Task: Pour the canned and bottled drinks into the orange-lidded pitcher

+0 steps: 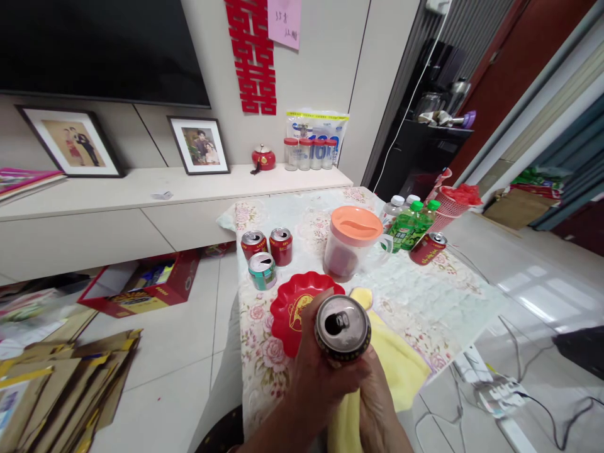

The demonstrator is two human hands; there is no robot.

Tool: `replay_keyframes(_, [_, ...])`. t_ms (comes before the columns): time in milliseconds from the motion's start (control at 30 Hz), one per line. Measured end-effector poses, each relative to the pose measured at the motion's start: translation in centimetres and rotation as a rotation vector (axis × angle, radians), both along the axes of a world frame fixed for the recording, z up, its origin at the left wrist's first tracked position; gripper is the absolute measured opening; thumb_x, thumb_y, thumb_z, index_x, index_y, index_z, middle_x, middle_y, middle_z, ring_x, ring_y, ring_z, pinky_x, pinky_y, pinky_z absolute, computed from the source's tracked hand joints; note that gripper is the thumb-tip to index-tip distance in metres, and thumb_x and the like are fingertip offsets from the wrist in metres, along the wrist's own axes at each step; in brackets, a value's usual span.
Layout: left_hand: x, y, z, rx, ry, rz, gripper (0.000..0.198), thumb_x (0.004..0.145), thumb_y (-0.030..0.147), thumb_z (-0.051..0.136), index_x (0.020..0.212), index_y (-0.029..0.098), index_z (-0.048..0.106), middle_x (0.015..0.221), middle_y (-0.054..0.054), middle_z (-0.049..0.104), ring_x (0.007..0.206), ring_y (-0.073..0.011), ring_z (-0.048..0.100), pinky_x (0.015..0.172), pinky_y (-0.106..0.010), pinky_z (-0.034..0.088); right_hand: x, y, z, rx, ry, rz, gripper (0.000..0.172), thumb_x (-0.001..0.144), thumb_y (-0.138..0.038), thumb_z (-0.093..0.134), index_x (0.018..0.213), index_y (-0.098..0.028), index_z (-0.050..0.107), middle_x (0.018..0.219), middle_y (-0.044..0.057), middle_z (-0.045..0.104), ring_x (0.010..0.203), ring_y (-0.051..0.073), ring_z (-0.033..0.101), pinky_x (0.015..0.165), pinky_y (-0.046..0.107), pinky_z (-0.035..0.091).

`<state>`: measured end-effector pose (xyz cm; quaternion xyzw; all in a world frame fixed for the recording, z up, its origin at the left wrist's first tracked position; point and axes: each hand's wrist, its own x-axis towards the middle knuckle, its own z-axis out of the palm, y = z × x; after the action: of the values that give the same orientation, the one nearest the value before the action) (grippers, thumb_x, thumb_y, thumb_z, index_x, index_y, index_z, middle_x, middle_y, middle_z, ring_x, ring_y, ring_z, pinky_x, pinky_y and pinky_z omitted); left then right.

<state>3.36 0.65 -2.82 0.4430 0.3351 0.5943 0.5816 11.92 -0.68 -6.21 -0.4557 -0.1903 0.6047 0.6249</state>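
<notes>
An opened drink can [343, 328] stands upright near the table's front edge, with my left hand [314, 371] wrapped round its left side. Below and to the right of the can, my right hand [377, 402] is closed on a yellow cloth [349, 421]. More yellow cloth [396, 358] lies on the table to the right. Just behind the hands is a red scalloped plate [287, 302], partly covered by my left hand. Two red cans [281, 247] [253, 244] and a green can [262, 272], all opened, stand behind the plate on the left.
A clear pitcher with an orange lid [356, 223] stands behind the plate. Bottles [408, 223], another red can [428, 248] and a pink basket [448, 207] are at the back right of the flowered tablecloth [264, 352]. Flattened cardboard [70, 390] lies on the floor left.
</notes>
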Motion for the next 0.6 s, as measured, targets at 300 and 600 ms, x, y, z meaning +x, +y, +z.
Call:
replay_keyframes(300, [-0.6, 0.3, 0.8, 0.033, 0.038, 0.046, 0.096, 0.065, 0.065, 0.101, 0.144, 0.024, 0.063, 0.123, -0.009, 0.076, 0.104, -0.0278, 0.075, 0.095, -0.039, 0.064, 1.7, -0.4, -2.1, -0.007, -0.069, 0.106, 0.058, 0.073, -0.065, 0.096, 0.072, -0.014, 0.067, 0.072, 0.008, 0.055, 0.087, 0.026, 0.061, 0.084, 0.032, 0.062])
replay_keyframes(600, [-0.6, 0.3, -1.5, 0.207, 0.185, 0.128, 0.084, 0.076, 0.056, 0.094, 0.148, 0.028, 0.060, 0.123, -0.007, 0.077, 0.100, -0.0283, 0.076, 0.090, -0.040, 0.067, 0.1, -0.2, -1.1, 0.013, -0.017, 0.094, 0.059, 0.077, -0.069, 0.089, 0.085, -0.013, 0.073, 0.082, 0.010, 0.059, 0.093, 0.027, 0.063, 0.085, 0.033, 0.062])
